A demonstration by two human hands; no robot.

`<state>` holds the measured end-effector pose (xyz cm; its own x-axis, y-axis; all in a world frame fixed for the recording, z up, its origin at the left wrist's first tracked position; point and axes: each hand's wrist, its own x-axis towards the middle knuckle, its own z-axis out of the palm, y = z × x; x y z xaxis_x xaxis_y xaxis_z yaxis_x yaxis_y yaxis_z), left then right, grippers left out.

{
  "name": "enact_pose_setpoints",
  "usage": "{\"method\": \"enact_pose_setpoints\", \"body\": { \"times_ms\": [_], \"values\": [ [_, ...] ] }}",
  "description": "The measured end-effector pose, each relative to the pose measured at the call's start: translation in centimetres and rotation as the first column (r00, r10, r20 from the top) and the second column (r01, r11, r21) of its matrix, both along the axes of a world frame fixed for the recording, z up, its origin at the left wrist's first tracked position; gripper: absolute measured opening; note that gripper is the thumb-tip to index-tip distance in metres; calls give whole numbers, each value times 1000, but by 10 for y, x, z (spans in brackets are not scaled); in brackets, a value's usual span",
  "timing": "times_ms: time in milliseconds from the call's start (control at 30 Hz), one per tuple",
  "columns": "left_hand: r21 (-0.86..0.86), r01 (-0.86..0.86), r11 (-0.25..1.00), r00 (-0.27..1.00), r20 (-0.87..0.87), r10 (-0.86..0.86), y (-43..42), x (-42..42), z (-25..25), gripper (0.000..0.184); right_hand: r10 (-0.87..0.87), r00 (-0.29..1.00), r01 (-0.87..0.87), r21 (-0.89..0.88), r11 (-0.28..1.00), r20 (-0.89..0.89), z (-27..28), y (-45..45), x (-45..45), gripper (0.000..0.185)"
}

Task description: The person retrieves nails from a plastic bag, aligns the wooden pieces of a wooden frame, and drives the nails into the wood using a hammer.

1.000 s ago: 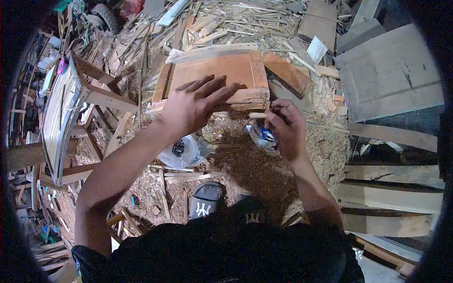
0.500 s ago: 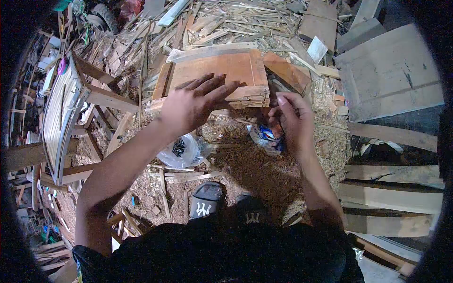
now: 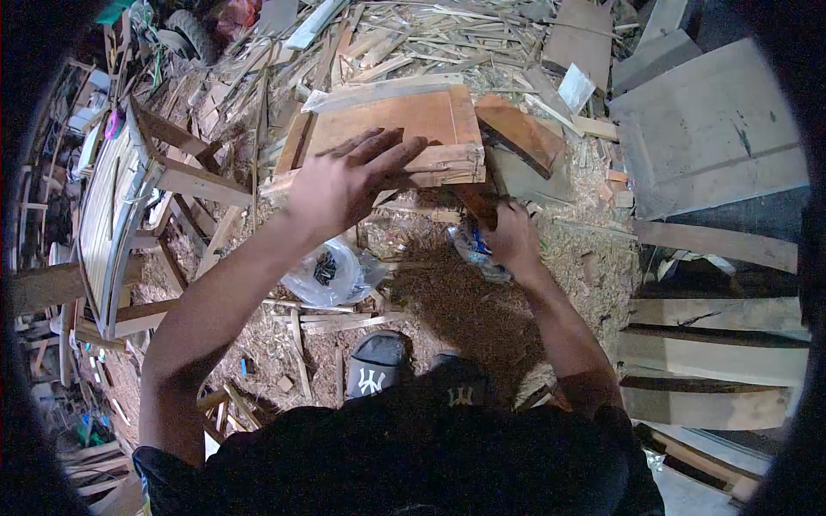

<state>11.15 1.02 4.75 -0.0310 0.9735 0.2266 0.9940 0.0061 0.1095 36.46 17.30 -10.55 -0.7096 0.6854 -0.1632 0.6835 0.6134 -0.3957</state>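
A framed wooden panel [image 3: 370,120] lies tilted in front of me, with pale strips along its edges. My left hand [image 3: 344,176] rests across its near edge, fingers stretched out over the wood. Below the panel's near right corner, my right hand [image 3: 516,236] is closed, at the end of a dark brown wooden piece [image 3: 473,206]. What its fingers grip is hidden. Beside that hand lies a blue and white plastic packet [image 3: 471,249]. A clear plastic bag [image 3: 331,275] holding small dark pieces, perhaps nails, sits on the ground below my left hand.
Sawdust and wood scraps [image 3: 430,39] cover the ground. At left stands a wooden frame structure [image 3: 116,224]. Large boards [image 3: 714,129] and stacked planks [image 3: 714,357] line the right side. A triangular wood offcut [image 3: 520,129] lies behind the panel's right end.
My right hand has moved down from beside the panel's near right corner, and its fingers have turned away and curled. My left hand stays on the panel, which appears shifted slightly up and left.
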Motion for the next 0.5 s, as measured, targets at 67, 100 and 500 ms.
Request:
{"method": "enact_pose_setpoints", "body": {
  "times_ms": [67,100,500],
  "values": [
    [12,-5,1000,1000,3,5,0,-1,-1,60,-10,999,11,14,1000,-52,3,-3,-1,41],
    [24,-13,1000,1000,7,12,0,0,2,60,-16,995,19,27,999,-103,8,-3,-3,42],
    [90,14,996,992,-123,-3,21,-22,-5,67,-24,816,-148,-248,957,-578,9,25,-37,43]
  ]
}}
